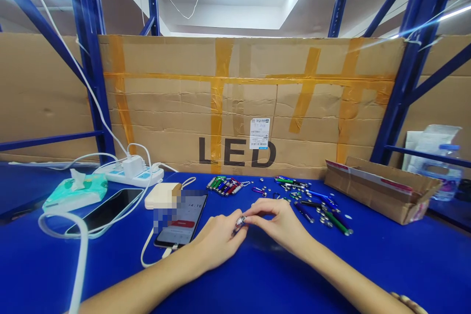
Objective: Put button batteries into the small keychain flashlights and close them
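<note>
Though tiny, flashlight [240, 221] between both hands [217, 243] [283, 225]

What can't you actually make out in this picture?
Head view only:
small silver piece: mostly covered by the left hand and right hand.
phone screen: partly pixelated.
label on the cardboard wall: print too small.
open box: its near wall hides the inside.

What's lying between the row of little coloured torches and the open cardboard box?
In the head view, a loose scatter of pen-like sticks, clips and small metal bits on the blue table.
</note>
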Tool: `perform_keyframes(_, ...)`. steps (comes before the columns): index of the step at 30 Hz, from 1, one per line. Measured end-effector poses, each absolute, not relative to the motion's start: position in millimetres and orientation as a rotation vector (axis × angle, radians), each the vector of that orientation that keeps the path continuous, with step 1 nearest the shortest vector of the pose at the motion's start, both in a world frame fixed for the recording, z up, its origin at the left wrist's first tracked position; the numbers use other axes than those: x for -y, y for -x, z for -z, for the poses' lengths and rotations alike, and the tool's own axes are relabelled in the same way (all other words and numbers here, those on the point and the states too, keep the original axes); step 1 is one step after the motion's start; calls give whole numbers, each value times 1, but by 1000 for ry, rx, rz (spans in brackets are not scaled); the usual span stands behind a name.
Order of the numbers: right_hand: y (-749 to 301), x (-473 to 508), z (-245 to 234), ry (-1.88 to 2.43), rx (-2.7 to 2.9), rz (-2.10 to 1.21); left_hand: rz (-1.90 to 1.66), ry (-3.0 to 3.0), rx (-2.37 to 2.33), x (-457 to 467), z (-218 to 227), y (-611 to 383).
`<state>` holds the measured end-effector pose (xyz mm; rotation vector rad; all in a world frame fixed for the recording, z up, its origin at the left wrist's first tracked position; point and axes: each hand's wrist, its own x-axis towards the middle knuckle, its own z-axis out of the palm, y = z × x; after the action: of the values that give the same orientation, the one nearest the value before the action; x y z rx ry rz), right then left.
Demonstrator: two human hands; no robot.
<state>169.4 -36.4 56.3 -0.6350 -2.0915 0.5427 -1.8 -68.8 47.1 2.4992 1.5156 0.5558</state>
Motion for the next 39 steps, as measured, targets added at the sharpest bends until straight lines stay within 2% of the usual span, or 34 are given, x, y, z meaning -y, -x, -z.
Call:
perform_keyframes(5, -173, 40, -55, 625, 2403, -214, -347, -2597, -1628, 70, -47, 0)
perform_keyframes(9, -173, 48, -54, 686, 2574, -259, -194, -2679, -1617, 73, -49, -1)
perform_keyframes(13, -169, 52, -54, 764, 2492, -717, -83, -2728, -1556, 77, -52, -3)
perform_keyframes(18, -166, 53, -57, 1024, 2051, -1718, -101, -2719, -1512, 79, -52, -3)
perform_keyframes(20, -165, 52, -58, 1027, 1879, -1912, -172, -2676, -1521, 77, -50, -3)
perform_keyframes(22, -165, 50, -58, 986, 1790, -1947, -283, -2603, -1539, 73, -47, -2)
perform_keyframes(24, -164, 47, -57, 954, 1780, -1865, -417, -2512, -1545, 69, -45, -2)
perform_keyframes(31, -161, 36, -49, 1049, 1989, -1267, -788, -2214, -1492, 57, -41, -1)
perform_keyframes(36, -179, 27, -58, 1183, 2185, -402, -1016, -1972, -1467, 53, -45, 2)
perform_keyframes(39, -194, 18, -57, 1341, 2323, -213, -1099, -1810, -1423, 50, -45, 3)
